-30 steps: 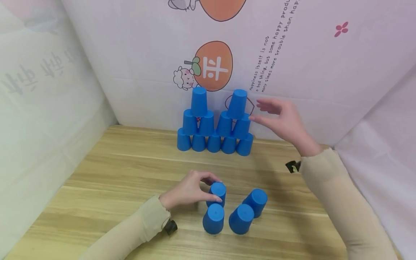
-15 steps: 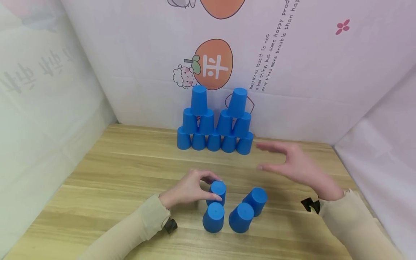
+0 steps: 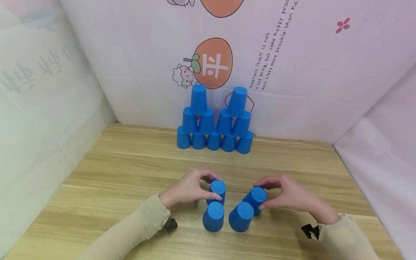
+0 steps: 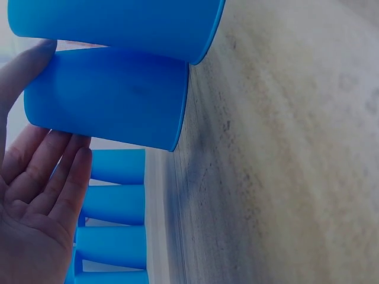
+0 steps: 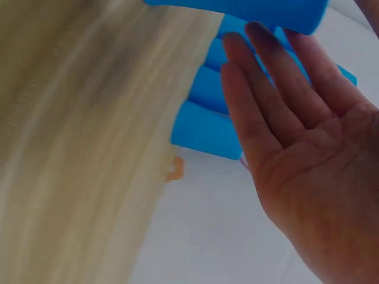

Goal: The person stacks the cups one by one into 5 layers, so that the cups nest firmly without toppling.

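Note:
Four upside-down blue cups stand near the front of the table in the head view. My left hand [image 3: 191, 189] holds the back left cup [image 3: 217, 188] between thumb and fingers; the left wrist view shows this cup [image 4: 106, 97] with its rim at the tabletop. Around the back right cup [image 3: 258, 196] my right hand [image 3: 289, 193] has its thumb and fingers, and its fingertips touch the cup [image 5: 266, 12] in the right wrist view. In front of them stand a front left cup [image 3: 213, 217] and a front right cup [image 3: 241, 217], touched by neither hand.
At the back of the wooden table [image 3: 139, 162], blue cups form a stack: a bottom row [image 3: 213, 141], a middle row [image 3: 206, 121], and two single top cups [image 3: 199, 99]. A printed white cloth [image 3: 146, 61] hangs close behind it.
My right hand has come down from beside the top of the stack, toward me, to the back right cup. The left hand keeps its place on its cup.

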Motion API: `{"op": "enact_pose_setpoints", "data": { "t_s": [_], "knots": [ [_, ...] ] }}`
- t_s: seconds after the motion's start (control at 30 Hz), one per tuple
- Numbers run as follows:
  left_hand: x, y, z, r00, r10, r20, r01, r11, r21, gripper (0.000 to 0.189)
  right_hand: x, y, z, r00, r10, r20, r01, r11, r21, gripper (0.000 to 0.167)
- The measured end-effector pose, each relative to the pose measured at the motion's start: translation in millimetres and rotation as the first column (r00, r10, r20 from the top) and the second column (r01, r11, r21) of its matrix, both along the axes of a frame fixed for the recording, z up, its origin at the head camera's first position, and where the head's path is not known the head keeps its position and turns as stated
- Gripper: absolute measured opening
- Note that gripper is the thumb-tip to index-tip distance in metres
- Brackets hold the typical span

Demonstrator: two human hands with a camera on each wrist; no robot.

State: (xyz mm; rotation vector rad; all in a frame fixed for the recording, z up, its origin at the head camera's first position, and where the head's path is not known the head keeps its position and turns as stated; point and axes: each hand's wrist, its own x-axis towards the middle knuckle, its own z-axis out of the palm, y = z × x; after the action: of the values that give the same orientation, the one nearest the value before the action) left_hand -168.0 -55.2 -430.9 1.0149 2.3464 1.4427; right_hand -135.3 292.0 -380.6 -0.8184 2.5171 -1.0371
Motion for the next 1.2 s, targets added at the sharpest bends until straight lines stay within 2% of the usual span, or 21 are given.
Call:
{"op": "enact_pose_setpoints", "data": {
  "t_s": [0.13,0.23,0.43,0.7,0.97,1.2],
  "knots": [
    [-0.1,0.3,0.2,1.0,-0.002,0.004,0.002,1.0,-0.001,0.047,1.1,4,-6.8,1.0,-0.03,-0.004,0.03,0.999,-0.032,0.047],
    [0.0,0.1,0.3,1.0,0.004,0.002,-0.004,1.0,-0.008,0.048,1.1,5,-8.7,0.998,-0.046,-0.039,0.045,0.998,-0.049,0.045],
    [0.2,-0.4,1.0,1.0,0.008,0.003,-0.008,1.0,-0.02,0.048,-3.8,2,-4.4,0.99,-0.101,-0.098,0.093,0.992,-0.087,0.043],
    [0.6,-0.4,3.9,1.0,0.004,0.015,-0.003,1.0,-0.018,0.048,-21.0,-16,15.1,0.977,-0.146,-0.157,0.127,0.984,-0.128,0.044],
    [0.6,0.5,3.5,1.0,-0.001,0.015,0.001,1.0,-0.022,0.048,-44.8,-42,37.8,0.961,-0.152,-0.229,0.116,0.98,-0.161,0.048],
    [0.3,0.6,3.0,1.0,-0.004,-0.007,0.004,1.0,-0.021,0.048,-60.7,-70,56.2,0.955,-0.216,-0.204,0.168,0.959,-0.228,0.05]
  ]
}}
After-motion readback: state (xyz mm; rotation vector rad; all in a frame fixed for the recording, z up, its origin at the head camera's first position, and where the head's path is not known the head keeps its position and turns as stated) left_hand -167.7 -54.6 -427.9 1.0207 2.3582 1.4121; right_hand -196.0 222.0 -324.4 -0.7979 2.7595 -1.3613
